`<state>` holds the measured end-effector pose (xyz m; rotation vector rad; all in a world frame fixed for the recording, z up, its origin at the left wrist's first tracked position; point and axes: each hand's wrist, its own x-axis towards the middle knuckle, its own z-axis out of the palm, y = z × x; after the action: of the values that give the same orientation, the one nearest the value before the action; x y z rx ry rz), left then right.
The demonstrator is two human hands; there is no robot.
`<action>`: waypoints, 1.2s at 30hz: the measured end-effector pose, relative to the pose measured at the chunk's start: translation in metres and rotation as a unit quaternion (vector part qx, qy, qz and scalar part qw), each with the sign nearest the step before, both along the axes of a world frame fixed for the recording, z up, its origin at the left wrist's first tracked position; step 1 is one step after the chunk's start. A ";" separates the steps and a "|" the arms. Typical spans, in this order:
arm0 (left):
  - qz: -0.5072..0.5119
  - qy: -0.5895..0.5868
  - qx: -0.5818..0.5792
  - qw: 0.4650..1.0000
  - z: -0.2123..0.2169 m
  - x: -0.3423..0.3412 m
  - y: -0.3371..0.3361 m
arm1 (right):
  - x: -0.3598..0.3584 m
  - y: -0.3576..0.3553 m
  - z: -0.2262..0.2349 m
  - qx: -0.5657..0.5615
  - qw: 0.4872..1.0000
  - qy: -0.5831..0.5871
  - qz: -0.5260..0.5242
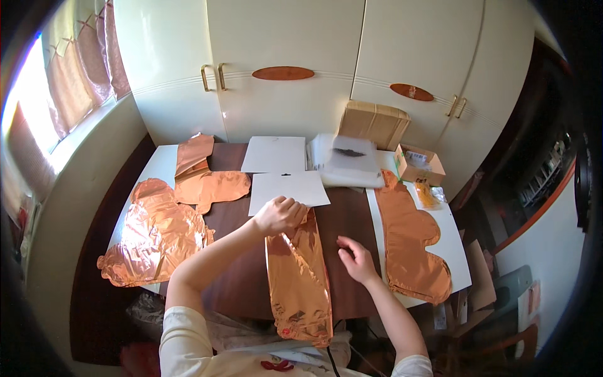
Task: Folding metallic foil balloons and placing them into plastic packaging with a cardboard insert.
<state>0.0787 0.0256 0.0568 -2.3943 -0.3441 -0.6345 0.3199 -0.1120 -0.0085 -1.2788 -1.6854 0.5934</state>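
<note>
Cream cupboard doors point(282, 113) back a dark table point(348, 220), whose near edge is hidden behind the person's arms and lap. Down the middle lies a long, flat foil balloon point(298, 276), copper, crinkled and shiny; its near end hangs over the table edge. The left hand point(279, 215) is closed in a fist, its grip pinching the balloon's far end. The right hand point(355, 257) hovers open just right of the balloon; whether it touches the table cannot be told. White sheets point(286, 188) lie beyond. More copper balloons lie left point(157, 235) and right point(408, 245). Far right, a small box's point(418, 166) contents are too small to read.
</note>
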 end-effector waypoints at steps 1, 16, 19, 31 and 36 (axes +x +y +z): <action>-0.003 -0.010 0.008 1.000 -0.002 0.000 0.003 | 0.001 0.007 -0.004 -0.034 0.997 0.065 -0.003; 0.059 -0.039 -0.036 0.997 0.017 -0.042 -0.046 | -0.028 0.075 0.050 -0.248 0.876 0.410 0.045; 0.046 -0.045 -0.034 0.997 0.010 -0.072 -0.064 | -0.022 0.047 0.050 -0.263 0.877 0.401 0.029; 0.075 -0.008 -0.234 0.969 -0.044 -0.084 -0.108 | -0.022 0.013 -0.006 0.032 0.995 -0.098 -0.013; 0.063 0.009 -0.311 0.948 -0.048 -0.088 -0.111 | -0.024 0.006 -0.008 0.104 0.980 -0.169 -0.008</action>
<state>-0.0091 -0.0858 0.0085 -2.9370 -0.7784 -0.4908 0.2955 -0.1055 -0.0163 -1.2909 -1.9525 0.1878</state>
